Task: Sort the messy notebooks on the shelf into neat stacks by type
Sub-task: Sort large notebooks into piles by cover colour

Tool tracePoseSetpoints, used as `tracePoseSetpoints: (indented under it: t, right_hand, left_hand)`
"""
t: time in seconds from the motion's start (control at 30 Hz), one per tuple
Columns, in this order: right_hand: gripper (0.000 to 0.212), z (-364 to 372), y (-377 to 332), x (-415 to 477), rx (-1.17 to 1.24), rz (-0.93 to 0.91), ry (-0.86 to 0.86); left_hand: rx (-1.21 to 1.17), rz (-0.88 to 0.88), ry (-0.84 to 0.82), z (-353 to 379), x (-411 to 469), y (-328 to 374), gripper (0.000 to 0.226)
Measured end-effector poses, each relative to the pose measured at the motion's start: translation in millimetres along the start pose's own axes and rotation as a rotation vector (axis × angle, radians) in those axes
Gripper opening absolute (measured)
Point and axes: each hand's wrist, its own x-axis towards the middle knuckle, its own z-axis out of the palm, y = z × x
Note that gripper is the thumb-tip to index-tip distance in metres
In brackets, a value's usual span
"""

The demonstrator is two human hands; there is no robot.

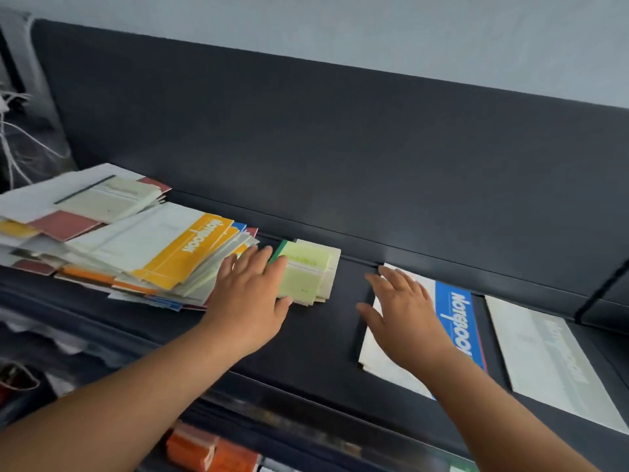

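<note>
Left hand (pixel 250 294), fingers straight, touches pale-green notepad stack (pixel 309 270); right hand (pixel 401 315), fingers spread, over blue-banded white notebook (pixel 456 321) right of stack. Jumbled multicoloured notebook pile (pixel 136 247) left of stack: looks mostly unsorted.

Quick tally: two hands are counted, a left hand (pixel 250 294) and a right hand (pixel 405 318). Two big notebooks are laid out singly on the right, one blue-banded notebook (pixel 457 308) and one grey-banded notebook (pixel 551 356) further right. One yellow-banded notebook (pixel 190 253) is seen on top of the messy pile (pixel 102 253) at left. The rest of that pile can't really be counted, too many overlapped edges. One stack of small green pads (pixel 306 267) is found in the middle, with maybe three or four layers made out, plus one single green pad (pixel 109 199) at the far left. At least three dark red covers (pixel 64 224) are spotted in the pile.
</note>
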Motion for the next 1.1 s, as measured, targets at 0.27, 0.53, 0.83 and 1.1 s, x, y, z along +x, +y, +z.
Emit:
tracePoseSetpoints:
  t: [0.27, 0.53, 0.83, 1.1]
  right_hand:
    - [0.055, 16, -105, 45, 0.078, -0.158, -0.040]
    - [0.043, 33, -190, 79, 0.382, -0.055, -0.108]
    - [0.051, 51, -228, 101, 0.574, 0.183, -0.232]
    - [0.018, 55, -212, 109, 1.071, 0.483, -0.373]
  left_hand:
    - [0.054, -0.194, -0.017, -19, -1, -113, 0.061]
    - [0.102, -0.380, -0.053, -30, 5, -199, 0.049]
    - [0.063, -0.351, -0.180, -19, 6, -226, 0.051]
    - [0.026, -0.289, -0.172, -16, 7, -226, 0.039]
